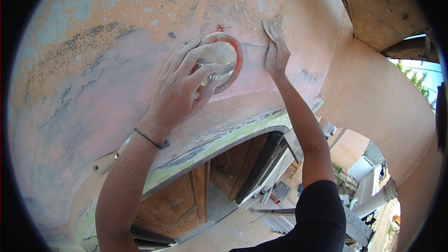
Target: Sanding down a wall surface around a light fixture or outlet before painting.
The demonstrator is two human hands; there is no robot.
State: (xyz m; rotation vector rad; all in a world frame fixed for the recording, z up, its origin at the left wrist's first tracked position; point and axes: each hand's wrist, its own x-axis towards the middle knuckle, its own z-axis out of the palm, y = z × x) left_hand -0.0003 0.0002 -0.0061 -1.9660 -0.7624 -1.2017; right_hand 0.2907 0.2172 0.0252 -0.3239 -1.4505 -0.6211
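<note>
A round wall light (225, 53) with a dusty glossy dome and a reddish rim sits on the patchy wall (116, 65). Dust covers my left hand (175, 79), which cups the left side of this light, fingers curved over the dome and thumb near its lower edge. To the right and a little higher, my right hand (278, 56) pinches a folded piece of sandpaper (272, 25) flat against the wall. A small bracket with a screw (221, 28) sticks out at the top of the light. A dark band circles my left wrist.
Below is an arched doorway with a tiled edge (224, 137) and carved wooden doors (177, 205). A pale cylinder, perhaps a roller (105, 164), is beside my left forearm. Wooden boards (382, 9) hang at upper right. Far below are a tiled floor (219, 233) and a white pipe (373, 200).
</note>
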